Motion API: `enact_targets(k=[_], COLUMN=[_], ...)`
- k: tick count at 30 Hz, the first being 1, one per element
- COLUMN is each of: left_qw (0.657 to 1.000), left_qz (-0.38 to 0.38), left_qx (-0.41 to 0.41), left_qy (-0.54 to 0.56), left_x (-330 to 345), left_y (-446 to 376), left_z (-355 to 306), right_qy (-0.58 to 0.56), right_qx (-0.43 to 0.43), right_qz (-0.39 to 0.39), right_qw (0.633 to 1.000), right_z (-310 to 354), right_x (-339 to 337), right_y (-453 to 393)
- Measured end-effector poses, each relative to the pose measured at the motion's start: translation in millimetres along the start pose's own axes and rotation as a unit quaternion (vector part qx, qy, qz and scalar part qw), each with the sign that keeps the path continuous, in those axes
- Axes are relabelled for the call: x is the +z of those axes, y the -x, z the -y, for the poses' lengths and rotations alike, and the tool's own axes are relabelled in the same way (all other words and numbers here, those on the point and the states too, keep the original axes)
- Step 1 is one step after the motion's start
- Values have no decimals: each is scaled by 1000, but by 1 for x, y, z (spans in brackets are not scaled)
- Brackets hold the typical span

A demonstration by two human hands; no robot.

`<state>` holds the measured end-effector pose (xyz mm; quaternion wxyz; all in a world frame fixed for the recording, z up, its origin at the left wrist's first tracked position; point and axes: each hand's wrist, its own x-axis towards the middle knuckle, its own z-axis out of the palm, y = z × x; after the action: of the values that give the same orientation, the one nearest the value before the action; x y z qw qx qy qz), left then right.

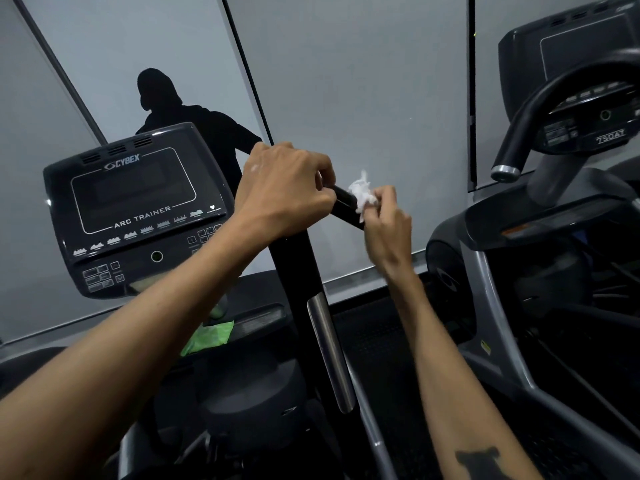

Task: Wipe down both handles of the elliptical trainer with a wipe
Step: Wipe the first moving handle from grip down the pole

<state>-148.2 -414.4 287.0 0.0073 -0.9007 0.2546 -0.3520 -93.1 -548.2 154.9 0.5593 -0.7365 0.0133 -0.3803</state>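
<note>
The trainer's right handle (344,206) is a black bar that rises from a black and silver post (322,327) in the middle of the view. My left hand (287,188) grips the top of this handle, fingers wrapped around it. Just to its right, my right hand (386,223) pinches a crumpled white wipe (360,195) against the handle's black end. The trainer's other handle is out of view.
The trainer's console (135,209), marked Cybex Arc Trainer, stands to the left. A green packet (207,337) lies on the shelf below it. A second machine with a curved black handle (540,109) crowds the right side. A grey mirrored wall runs behind.
</note>
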Motion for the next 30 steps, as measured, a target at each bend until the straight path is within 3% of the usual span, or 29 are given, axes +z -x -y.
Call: enact_targets(k=[3, 6, 8, 12, 14, 16, 21, 25, 30], left_qw=[1000, 1000, 1000, 999, 999, 999, 998, 998, 998], left_qz=[6, 3, 0, 1, -3, -3, 1, 1, 0], left_qx=[-6, -5, -7, -15, -18, -19, -25, -29, -22], left_qy=[-1, 4, 16, 41, 48, 51, 52, 57, 53], left_x=[0, 0, 0, 0, -1, -2, -3, -4, -4], left_y=[0, 0, 0, -1, 0, 0, 1, 1, 2], left_z=[0, 1, 2, 2, 2, 2, -1, -1, -2], right_qy=[-133, -329, -467, -683, -716, -721, -706, -675, -622], right_qx=[96, 170, 236, 340, 381, 417, 431, 423, 420], right_qz=[121, 139, 104, 31, 7, 6, -10, 59, 54], right_qw=[979, 918, 846, 646, 585, 553, 562, 602, 659], right_z=[4, -9, -17, -22, -12, -3, 11, 26, 38], right_x=[-2, 0, 1, 18, 29, 35, 40, 29, 29], right_y=[-38, -40, -20, 15, 26, 32, 26, 25, 20])
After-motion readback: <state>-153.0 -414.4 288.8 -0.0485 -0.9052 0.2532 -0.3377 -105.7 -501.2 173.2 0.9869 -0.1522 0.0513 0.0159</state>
